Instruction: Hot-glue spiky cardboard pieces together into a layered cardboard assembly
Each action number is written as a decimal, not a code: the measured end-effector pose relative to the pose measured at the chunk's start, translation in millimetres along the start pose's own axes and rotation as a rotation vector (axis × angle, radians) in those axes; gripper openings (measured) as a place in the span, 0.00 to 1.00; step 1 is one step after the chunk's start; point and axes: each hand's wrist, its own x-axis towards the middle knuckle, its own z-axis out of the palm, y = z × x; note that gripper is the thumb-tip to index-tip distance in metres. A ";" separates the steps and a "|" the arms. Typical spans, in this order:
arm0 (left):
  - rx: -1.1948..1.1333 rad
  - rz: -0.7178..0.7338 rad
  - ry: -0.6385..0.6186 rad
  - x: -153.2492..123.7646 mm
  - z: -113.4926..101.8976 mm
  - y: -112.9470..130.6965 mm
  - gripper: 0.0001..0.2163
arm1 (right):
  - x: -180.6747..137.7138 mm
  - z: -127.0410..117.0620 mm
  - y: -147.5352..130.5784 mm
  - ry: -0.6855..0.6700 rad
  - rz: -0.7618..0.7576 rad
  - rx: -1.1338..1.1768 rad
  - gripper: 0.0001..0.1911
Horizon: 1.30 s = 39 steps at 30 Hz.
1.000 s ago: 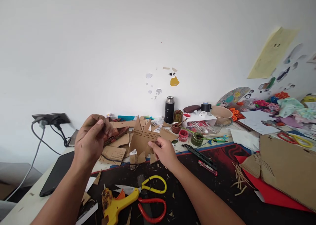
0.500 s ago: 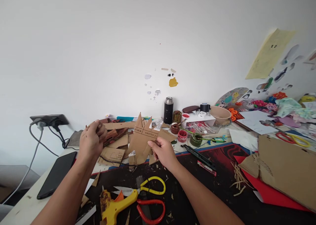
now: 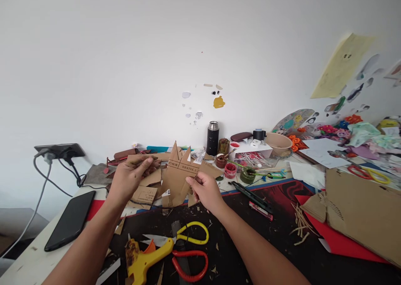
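Note:
My right hand pinches the lower right edge of a brown cardboard cutout between thumb and fingers. The cutout has pointed tips along its top and a printed line of text. To its left, my left hand is raised with its fingers stretched toward the cutout and the thumb below them. Nothing shows in that hand, and it appears apart from the cutout. Cardboard scraps lie beneath and behind it. Nearer to me are a yellow hot glue gun and scissors with one yellow and one red handle.
A black phone lies at the left, near a power strip with cables. Behind stand a black flask and paint jars. A utility knife lies right of centre. A large cardboard sheet rests at the right.
My left hand has moved right and slightly down toward the cutout, its curled fingers now stretched out. My right hand keeps hold of the cutout in nearly the same place.

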 end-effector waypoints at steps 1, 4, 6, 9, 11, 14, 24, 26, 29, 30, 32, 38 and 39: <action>0.047 0.012 -0.027 -0.5 0.6 0.3 0.21 | 0.4 -0.2 -0.1 0.003 0.002 0.014 0.26; 0.111 0.033 -0.067 -2.3 2.4 2.4 0.21 | 1.8 -1.2 -0.8 0.002 0.003 0.053 0.27; 0.136 0.022 -0.068 -3.3 2.6 4.1 0.22 | 2.2 -1.9 -1.8 0.000 0.000 0.069 0.27; 0.136 0.005 -0.096 -3.8 1.0 4.9 0.22 | 1.9 -1.8 -3.3 -0.007 0.011 0.082 0.27; 0.088 0.004 -0.104 -3.5 -0.1 3.4 0.22 | 1.1 -1.0 -4.0 -0.013 0.026 0.086 0.28; 0.027 -0.022 -0.057 -3.5 -0.1 0.7 0.23 | 0.2 0.2 -3.9 -0.018 0.033 0.084 0.28; 0.392 -0.026 -0.047 -6.5 4.0 5.8 0.29 | 2.0 -0.3 -1.3 -0.013 0.019 0.079 0.26; 0.455 0.005 -0.056 -2.3 1.3 -0.4 0.27 | 2.5 -0.7 -1.2 -0.009 0.015 0.087 0.26; 0.527 0.007 -0.121 4.0 -2.0 -13.7 0.29 | 3.0 -1.2 -0.8 -0.003 0.011 0.084 0.26; 0.524 0.002 -0.159 5.2 -2.4 -17.5 0.30 | 3.0 -1.3 -0.8 -0.001 0.011 0.076 0.26; 0.470 0.016 -0.242 5.3 -2.0 -21.5 0.34 | 2.7 -1.7 -1.1 -0.003 0.011 0.064 0.26; 0.261 0.030 -0.437 -4.6 -1.3 -7.3 0.41 | 1.8 -2.3 -1.9 -0.016 0.012 0.075 0.24; 0.257 0.016 -0.464 -6.0 -1.0 -3.8 0.39 | 1.7 -2.1 -1.8 -0.017 0.017 0.075 0.24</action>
